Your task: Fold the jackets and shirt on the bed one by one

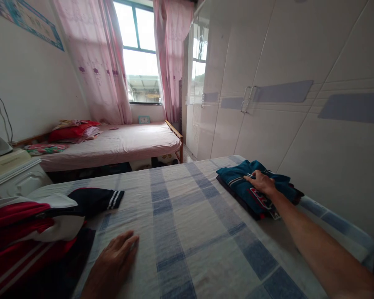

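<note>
My right hand [262, 182] is on a folded teal jacket [237, 174] at the right side of the bed, its fingers closed on the cloth near a small shiny bit. The jacket has white stripes and red-and-white lettering, and lies on top of darker folded clothing [233, 193]. My left hand [120, 253] is low over the checked sheet, fingers stretched out, holding nothing. To its left lies a loosely spread red, white and navy jacket [46, 220], its navy sleeve with white stripes reaching toward the middle of the bed.
The blue-and-white checked bed sheet [199, 224] fills the foreground. Beyond stands a second bed [134, 141] with a pink sheet and piled red cloths [71, 132]. White wardrobes [286, 137] line the right side. A white cabinet [21, 178] stands at the left, and pink curtains [96, 62] frame the window.
</note>
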Action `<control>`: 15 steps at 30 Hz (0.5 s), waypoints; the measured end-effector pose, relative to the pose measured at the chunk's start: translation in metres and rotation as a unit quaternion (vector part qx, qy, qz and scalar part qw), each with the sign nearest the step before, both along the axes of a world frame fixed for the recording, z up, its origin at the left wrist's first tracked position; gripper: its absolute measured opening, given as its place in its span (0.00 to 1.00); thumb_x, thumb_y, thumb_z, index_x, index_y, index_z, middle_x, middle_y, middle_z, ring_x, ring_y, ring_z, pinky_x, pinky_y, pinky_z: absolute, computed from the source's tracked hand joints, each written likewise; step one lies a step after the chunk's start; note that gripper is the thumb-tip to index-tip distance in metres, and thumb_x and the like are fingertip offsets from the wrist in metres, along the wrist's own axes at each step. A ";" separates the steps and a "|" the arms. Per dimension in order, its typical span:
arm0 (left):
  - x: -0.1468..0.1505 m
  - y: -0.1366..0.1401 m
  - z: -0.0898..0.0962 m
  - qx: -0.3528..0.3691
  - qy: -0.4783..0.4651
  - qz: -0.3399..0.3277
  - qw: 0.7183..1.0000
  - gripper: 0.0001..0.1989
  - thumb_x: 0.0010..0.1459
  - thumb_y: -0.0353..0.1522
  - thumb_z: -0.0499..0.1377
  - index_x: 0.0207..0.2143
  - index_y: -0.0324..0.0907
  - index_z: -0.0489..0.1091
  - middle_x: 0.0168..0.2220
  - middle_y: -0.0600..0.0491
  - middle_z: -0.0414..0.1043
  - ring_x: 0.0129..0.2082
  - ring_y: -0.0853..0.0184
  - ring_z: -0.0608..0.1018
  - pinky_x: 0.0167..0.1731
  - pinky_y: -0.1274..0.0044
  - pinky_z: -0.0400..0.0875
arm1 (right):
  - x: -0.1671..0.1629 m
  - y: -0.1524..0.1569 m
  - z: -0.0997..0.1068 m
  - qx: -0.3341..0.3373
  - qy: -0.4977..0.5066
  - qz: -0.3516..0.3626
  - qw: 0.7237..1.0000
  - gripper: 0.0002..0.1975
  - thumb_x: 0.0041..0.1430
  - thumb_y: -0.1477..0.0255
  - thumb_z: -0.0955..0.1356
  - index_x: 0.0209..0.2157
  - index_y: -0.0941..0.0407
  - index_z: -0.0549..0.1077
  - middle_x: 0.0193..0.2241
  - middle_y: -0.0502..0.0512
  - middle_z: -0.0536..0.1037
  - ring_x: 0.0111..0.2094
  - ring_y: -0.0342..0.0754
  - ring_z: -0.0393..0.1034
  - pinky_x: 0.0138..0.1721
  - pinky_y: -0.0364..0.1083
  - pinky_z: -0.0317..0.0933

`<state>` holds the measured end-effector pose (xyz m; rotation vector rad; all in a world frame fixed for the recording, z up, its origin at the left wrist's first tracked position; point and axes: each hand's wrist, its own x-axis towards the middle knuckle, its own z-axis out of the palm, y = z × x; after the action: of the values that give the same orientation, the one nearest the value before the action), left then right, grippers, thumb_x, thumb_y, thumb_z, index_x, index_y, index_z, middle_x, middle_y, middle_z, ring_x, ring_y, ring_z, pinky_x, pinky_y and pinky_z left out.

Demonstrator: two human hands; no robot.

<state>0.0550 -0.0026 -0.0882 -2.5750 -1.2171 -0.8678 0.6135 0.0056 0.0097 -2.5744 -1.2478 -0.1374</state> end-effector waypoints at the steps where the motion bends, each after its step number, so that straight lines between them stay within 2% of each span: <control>1: 0.001 0.000 0.001 -0.003 -0.002 0.000 1.000 0.14 0.60 0.40 0.52 0.43 0.48 0.73 0.46 0.50 0.75 0.45 0.61 0.78 0.42 0.71 0.76 | -0.002 -0.002 0.000 0.011 -0.006 0.004 1.000 0.23 0.55 0.55 0.62 0.43 0.58 0.69 0.36 0.63 0.78 0.42 0.59 0.71 0.42 0.53 0.58; 4: 0.002 -0.001 0.003 -0.006 -0.005 -0.001 1.000 0.14 0.60 0.39 0.52 0.43 0.48 0.73 0.46 0.50 0.75 0.45 0.61 0.78 0.43 0.70 0.76 | -0.022 -0.008 0.005 0.062 -0.024 0.011 0.998 0.19 0.56 0.59 0.61 0.43 0.58 0.67 0.33 0.60 0.77 0.36 0.55 0.72 0.37 0.48 0.58; 7: 0.002 -0.001 0.004 -0.013 -0.008 -0.006 1.000 0.14 0.59 0.39 0.52 0.42 0.48 0.74 0.45 0.50 0.75 0.45 0.60 0.78 0.43 0.70 0.76 | -0.065 -0.009 0.025 0.184 -0.004 0.081 0.980 0.16 0.55 0.59 0.62 0.39 0.56 0.66 0.27 0.55 0.74 0.29 0.50 0.69 0.32 0.45 0.57; 9: 0.001 -0.002 0.004 -0.022 -0.020 -0.010 0.999 0.14 0.59 0.39 0.52 0.43 0.48 0.73 0.45 0.50 0.75 0.45 0.61 0.78 0.42 0.70 0.76 | -0.104 -0.009 0.044 0.259 0.029 0.162 0.952 0.13 0.54 0.60 0.63 0.35 0.55 0.65 0.24 0.51 0.71 0.27 0.48 0.67 0.32 0.45 0.56; 12: -0.001 -0.004 0.006 -0.037 -0.060 -0.016 0.997 0.14 0.60 0.38 0.52 0.47 0.49 0.70 0.47 0.51 0.74 0.46 0.62 0.78 0.42 0.72 0.76 | -0.170 -0.010 0.075 0.316 0.104 0.272 0.903 0.10 0.54 0.62 0.64 0.33 0.54 0.62 0.24 0.47 0.68 0.26 0.45 0.64 0.33 0.44 0.55; 15: 0.000 -0.010 0.014 -0.042 -0.123 -0.027 0.991 0.17 0.60 0.37 0.52 0.52 0.50 0.65 0.50 0.51 0.71 0.47 0.62 0.77 0.43 0.72 0.75 | -0.233 -0.015 0.097 0.375 0.226 0.356 0.826 0.10 0.55 0.64 0.65 0.32 0.53 0.60 0.25 0.45 0.67 0.27 0.42 0.63 0.33 0.43 0.56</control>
<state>0.0552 -0.0127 -0.0737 -2.6376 -1.2754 -1.2020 0.3800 -0.0094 0.1067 -1.2728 -1.4697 0.1165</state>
